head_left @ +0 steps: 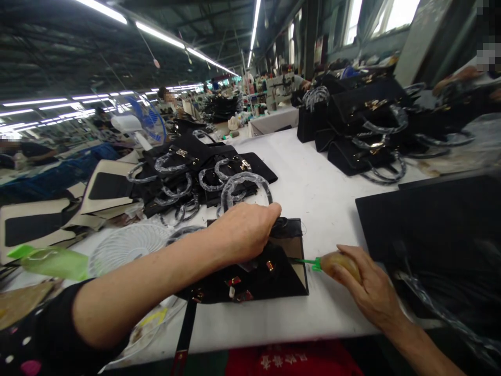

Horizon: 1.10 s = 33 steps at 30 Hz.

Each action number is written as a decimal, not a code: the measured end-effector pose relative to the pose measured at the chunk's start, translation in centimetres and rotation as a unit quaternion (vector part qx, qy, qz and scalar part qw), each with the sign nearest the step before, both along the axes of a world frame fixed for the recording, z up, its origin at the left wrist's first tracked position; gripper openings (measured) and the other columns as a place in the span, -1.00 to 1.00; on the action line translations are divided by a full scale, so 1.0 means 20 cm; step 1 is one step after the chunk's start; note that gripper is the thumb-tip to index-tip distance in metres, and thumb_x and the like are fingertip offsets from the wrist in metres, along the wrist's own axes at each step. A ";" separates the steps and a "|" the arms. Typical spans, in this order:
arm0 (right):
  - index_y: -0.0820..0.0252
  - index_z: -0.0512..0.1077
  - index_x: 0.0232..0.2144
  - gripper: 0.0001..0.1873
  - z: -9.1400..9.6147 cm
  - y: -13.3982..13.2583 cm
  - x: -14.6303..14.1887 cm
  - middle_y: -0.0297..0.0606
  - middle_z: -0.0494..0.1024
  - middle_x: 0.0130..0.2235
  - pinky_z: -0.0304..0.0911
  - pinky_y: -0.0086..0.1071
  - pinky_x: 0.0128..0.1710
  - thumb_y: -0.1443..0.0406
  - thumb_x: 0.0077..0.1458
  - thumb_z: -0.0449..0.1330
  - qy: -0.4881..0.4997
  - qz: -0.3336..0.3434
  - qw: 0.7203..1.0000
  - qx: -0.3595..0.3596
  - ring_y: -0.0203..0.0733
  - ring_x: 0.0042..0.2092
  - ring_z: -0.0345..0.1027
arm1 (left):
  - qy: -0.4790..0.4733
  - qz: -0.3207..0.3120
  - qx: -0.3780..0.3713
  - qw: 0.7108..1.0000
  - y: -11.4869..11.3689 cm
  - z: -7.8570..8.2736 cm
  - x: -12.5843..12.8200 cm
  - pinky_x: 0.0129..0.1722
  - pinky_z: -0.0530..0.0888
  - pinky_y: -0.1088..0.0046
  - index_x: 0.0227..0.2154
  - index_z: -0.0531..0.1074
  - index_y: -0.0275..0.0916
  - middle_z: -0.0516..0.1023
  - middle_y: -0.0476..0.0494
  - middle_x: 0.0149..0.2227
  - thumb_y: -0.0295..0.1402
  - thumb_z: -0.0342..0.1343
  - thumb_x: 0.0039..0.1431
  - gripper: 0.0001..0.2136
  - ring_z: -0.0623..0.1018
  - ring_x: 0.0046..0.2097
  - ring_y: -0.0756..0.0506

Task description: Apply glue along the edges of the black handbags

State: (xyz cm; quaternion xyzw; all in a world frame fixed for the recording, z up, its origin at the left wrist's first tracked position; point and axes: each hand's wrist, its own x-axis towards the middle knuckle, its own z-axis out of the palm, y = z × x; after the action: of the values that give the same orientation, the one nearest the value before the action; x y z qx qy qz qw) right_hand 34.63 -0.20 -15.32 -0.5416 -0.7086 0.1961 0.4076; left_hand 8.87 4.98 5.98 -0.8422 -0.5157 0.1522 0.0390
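Observation:
A black handbag (287, 279) with gold-coloured fittings lies in front of me on the white table. My left hand (250, 230) reaches across it with fingers closed on its upper part, beside a plastic-wrapped loop handle (246, 180). The fingertips are hidden behind the hand. At the right end of the bag a beige inner surface (296, 248) shows. My right hand (368, 284) is wrapped round a squeeze bottle (340, 265) of yellowish content, held on its side. Its green nozzle (309, 261) points left, with the tip at the beige surface.
Black bags with wrapped handles pile up behind at left (188, 162) and back right (360, 120). A dark panel (422, 214) lies to the right. At left are a white fan guard (125, 245), a green bottle (55, 262) and beige-and-black pieces (109, 185).

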 end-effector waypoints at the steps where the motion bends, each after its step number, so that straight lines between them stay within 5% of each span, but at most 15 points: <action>1: 0.09 0.34 0.05 -0.62 0.00 0.00 -0.01 -0.13 0.49 0.01 0.34 -0.15 0.02 0.05 0.30 0.08 0.003 0.006 1.000 0.008 -0.02 -0.01 0.44 | 0.010 0.004 0.011 1.000 0.01 -0.01 0.01 -0.44 0.43 0.33 -0.13 0.33 -0.20 0.60 -0.16 -0.35 -0.45 0.15 0.13 -0.76 0.63 -0.30 -0.32; 4: 0.07 0.34 0.05 -0.65 0.00 0.02 -0.03 -0.15 0.48 0.00 0.34 -0.16 0.01 0.07 0.30 0.10 0.009 0.020 1.000 0.019 -0.04 -0.01 0.43 | 0.032 0.021 0.044 0.998 0.04 -0.03 0.01 -0.43 0.49 0.25 -0.06 0.29 -0.29 0.60 -0.23 -0.38 -0.45 0.17 0.10 -0.67 0.63 -0.31 -0.38; 9: 0.08 0.34 0.05 -0.66 0.02 0.03 0.00 -0.16 0.50 -0.01 0.37 -0.20 -0.03 0.09 0.30 0.11 0.028 0.005 0.999 0.017 -0.07 -0.04 0.45 | 0.043 0.033 0.055 0.997 0.13 -0.07 -0.03 -0.33 0.56 0.18 -0.30 0.40 -0.25 0.62 -0.28 -0.35 -0.48 0.06 0.13 -0.92 0.65 -0.28 -0.38; 14: 0.06 0.37 0.02 -0.68 0.05 0.05 -0.01 -0.20 0.53 -0.04 0.40 -0.28 -0.08 0.10 0.29 0.12 0.057 0.005 0.998 0.020 -0.12 -0.08 0.48 | 0.038 0.009 0.097 0.995 0.17 -0.12 -0.09 -0.38 0.56 0.16 -0.24 0.38 -0.22 0.63 -0.23 -0.37 -0.49 -0.03 0.16 -0.85 0.65 -0.32 -0.38; 33: 0.03 0.37 -0.03 -0.74 0.08 0.13 -0.08 -0.27 0.48 -0.11 0.32 -0.22 -0.06 0.11 0.28 0.12 0.041 0.074 0.996 -0.027 -0.12 -0.10 0.41 | 0.024 -0.026 0.132 0.991 0.12 -0.17 -0.10 -0.42 0.48 0.31 -0.27 0.36 -0.25 0.58 -0.19 -0.39 -0.55 -0.06 0.13 -0.83 0.63 -0.32 -0.29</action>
State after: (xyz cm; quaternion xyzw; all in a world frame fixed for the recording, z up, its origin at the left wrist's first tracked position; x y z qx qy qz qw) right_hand 33.12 2.42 -13.65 -0.4901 -0.7237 0.2673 0.4057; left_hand 6.87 7.32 2.62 -0.8391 -0.5078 0.1019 0.1663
